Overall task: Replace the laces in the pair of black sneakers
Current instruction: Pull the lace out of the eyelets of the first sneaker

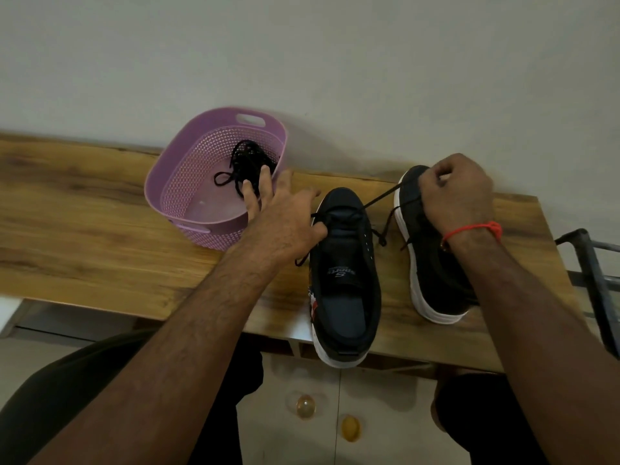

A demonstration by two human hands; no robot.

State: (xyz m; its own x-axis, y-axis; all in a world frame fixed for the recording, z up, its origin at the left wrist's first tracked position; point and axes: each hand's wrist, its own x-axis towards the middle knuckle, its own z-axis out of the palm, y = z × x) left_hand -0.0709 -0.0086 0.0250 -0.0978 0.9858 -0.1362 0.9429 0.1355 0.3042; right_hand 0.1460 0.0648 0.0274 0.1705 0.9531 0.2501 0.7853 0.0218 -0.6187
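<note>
Two black sneakers with white soles stand on a wooden table, toes away from me. The left sneaker has a black lace threaded only through its front eyelets. My right hand pinches one end of that lace, pulled taut above the toe of the right sneaker. The lace's other end hangs loose beside the left sneaker. My left hand reaches with straight, spread fingers over the near rim of a purple basket. Inside the basket lies a bundle of black laces.
The table stands against a pale wall. A dark metal frame sits past the table's right end. Below the table's near edge are white cupboard doors with two round amber knobs.
</note>
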